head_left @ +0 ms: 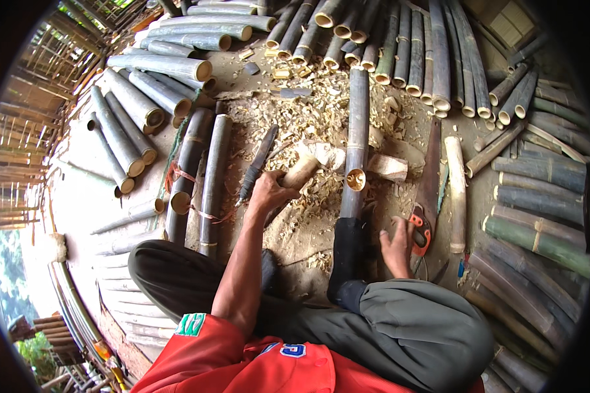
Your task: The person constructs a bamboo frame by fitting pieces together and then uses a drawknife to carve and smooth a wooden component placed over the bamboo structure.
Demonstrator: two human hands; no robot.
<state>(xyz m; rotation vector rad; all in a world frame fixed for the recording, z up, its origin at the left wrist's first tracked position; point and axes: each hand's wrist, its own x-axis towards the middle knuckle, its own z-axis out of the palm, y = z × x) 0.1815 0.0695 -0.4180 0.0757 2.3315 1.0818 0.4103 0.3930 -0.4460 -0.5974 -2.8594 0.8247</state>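
Observation:
My left hand [269,191] is closed around the near end of a short, thick, pale wooden stick [299,173]; its far end lies by a rough wood block among the chips. To its left lies a knife [260,159] with a dark wrapped handle. Between my hands, a bamboo pole [357,121] points away from me, with a round opening near its lower part. Beside the saw [423,226], which has an orange handle and a long blade, my right hand [396,243] has its fingers apart; I cannot tell whether they touch the handle.
Wood chips [308,223] cover the ground. Cut bamboo lengths [206,65] lie stacked left, at the back [400,46] and right [537,209]. A bare pale pole [455,196] lies right of the saw. My dark-covered foot [347,262] is against the bamboo's near end.

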